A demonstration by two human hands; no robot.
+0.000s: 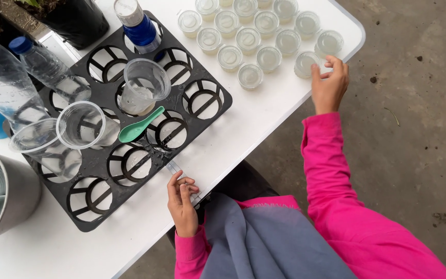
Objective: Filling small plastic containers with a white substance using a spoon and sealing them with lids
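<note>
a white table (264, 119) carries a black tray (181, 67) with round ringed openings, lying just beyond the left fingers. on the tray stand clear plastic cups (143, 85), water bottles (6, 88) and a green spoon (139, 126). far from both hands, a grey bucket (19, 194) sits at the table's end. a cluster of small lidded cups (249, 39), clear with a pale fill, spreads out beside the right fingers. the right hand (329, 85) pinches one small lidded cup (305, 63) at the cluster's edge, fingers curled on its rim. the left hand (182, 199) rests at the table edge, fingers half-curled over a thin clear syringe (174, 168), its tip pointing out past the fingertips toward the tray
</note>
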